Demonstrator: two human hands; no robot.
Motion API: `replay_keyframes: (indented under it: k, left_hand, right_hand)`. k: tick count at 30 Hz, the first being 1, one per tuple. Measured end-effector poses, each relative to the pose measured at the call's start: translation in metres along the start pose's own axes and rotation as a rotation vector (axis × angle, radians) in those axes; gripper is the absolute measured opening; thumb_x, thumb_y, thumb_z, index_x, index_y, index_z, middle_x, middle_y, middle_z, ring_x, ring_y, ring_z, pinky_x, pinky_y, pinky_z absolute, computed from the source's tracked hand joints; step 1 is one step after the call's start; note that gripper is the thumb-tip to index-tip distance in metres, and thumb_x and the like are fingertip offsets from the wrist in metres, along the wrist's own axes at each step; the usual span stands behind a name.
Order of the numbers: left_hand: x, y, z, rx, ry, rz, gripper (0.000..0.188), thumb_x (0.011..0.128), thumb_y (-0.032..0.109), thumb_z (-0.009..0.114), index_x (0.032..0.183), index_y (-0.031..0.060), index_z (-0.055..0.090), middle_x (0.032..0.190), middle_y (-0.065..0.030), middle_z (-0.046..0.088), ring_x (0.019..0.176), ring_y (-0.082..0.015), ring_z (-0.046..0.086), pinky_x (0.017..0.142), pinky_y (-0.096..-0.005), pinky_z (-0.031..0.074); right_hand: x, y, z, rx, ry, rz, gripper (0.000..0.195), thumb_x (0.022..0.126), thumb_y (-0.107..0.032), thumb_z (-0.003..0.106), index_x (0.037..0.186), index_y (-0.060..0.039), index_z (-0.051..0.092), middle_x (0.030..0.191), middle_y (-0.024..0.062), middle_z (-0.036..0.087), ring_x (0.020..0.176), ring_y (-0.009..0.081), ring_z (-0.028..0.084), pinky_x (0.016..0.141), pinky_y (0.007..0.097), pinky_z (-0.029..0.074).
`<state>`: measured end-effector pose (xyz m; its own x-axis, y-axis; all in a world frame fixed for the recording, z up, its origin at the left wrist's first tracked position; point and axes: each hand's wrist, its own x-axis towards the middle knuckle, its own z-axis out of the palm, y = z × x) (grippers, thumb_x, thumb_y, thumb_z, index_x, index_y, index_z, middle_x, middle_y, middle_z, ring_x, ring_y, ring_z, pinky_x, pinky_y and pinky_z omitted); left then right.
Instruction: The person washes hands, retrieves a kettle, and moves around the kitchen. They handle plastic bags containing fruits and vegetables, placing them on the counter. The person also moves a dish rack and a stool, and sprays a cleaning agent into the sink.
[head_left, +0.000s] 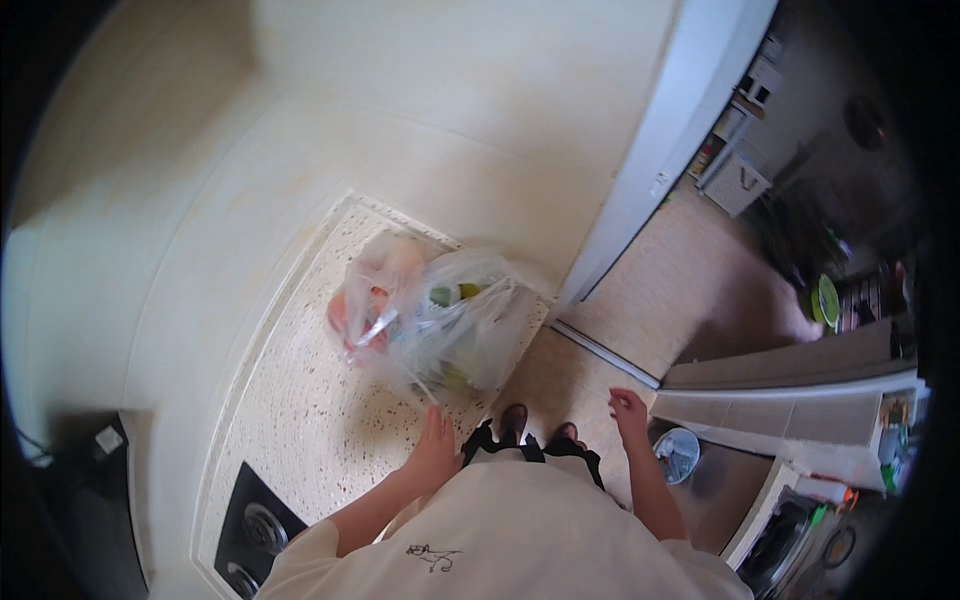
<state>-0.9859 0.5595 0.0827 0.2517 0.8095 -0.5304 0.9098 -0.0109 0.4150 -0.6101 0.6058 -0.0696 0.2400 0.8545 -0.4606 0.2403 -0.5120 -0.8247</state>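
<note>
Two translucent plastic bags lie on the speckled countertop (315, 420) before me. The left bag (371, 300) shows red and orange contents; the right bag (472, 330) holds green and yellowish items that I cannot make out clearly. My left hand (435, 450) is at the counter's front edge, just below the right bag, its fingers extended towards a thin strand of plastic; whether they touch it I cannot tell. My right hand (628, 409) hangs above the floor, away from the counter, its fingers loosely bent with nothing seen in them.
A gas hob (262, 525) is set in the counter at lower left. A white door frame (622, 180) and floor track stand at the right, with another room beyond. A bucket (676, 455) sits on the floor near my right arm. A sink (772, 536) lies at lower right.
</note>
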Motion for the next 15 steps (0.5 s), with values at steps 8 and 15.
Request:
replay_keyframes:
  k: [8,15]
  left_hand:
    - [0.018,-0.044,-0.244,-1.132,0.701,0.495,0.033,0.095,0.026,0.037,0.077,0.0072,0.057,0.063,-0.0064,0.054,0.065,-0.0162,0.054,0.069,-0.0246,0.040]
    - [0.168,-0.145,-0.232,-0.244,0.321,-0.140,0.069,0.090,0.055,0.037,0.135,0.0019,0.039,0.136,-0.0262,0.038,0.133,-0.0389,0.024,0.110,-0.0409,0.018]
  right_hand:
    - [-0.136,0.158,-0.059,-0.384,0.301,0.143,0.019,0.081,-0.014,0.058,0.094,-0.0029,0.066,0.072,0.0084,0.066,0.061,0.0145,0.063,0.053,0.0289,0.049]
    - [-0.200,0.234,-0.039,-0.380,0.393,0.185,0.013,0.080,-0.011,0.058,0.086,-0.0018,0.064,0.082,0.0153,0.065,0.077,0.0320,0.062,0.072,0.0390,0.049]
